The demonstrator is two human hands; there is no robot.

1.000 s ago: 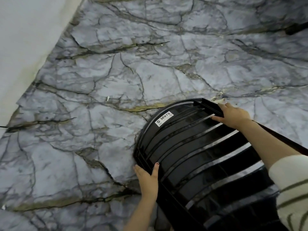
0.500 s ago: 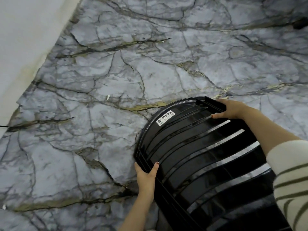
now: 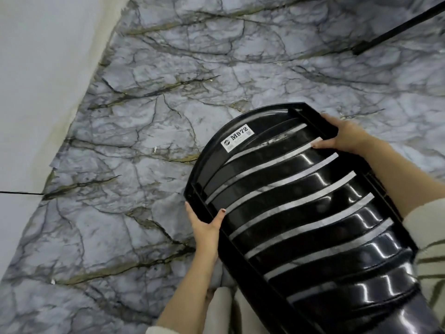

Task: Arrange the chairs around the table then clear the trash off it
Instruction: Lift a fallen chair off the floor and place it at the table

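Note:
A glossy black plastic chair [image 3: 301, 213] with a slatted back and a white "M972" sticker fills the lower right, seen from above and behind over the floor. My left hand [image 3: 206, 227] grips the left edge of the chair back, thumb over the rim. Near the top corner, my right hand [image 3: 346, 137] grips the right edge. The seat and legs are hidden below the back. No table or trash is in view.
Grey marble-patterned floor [image 3: 168, 92] spreads under the chair. A white wall [image 3: 36, 68] runs along the left. A dark thin leg or bar [image 3: 395, 30] crosses the top right corner. Small white specks [image 3: 155, 148] lie on the floor.
The chair back has shifted up and slightly right in view with both hands still on its edges. The dark bar at top right now shows more.

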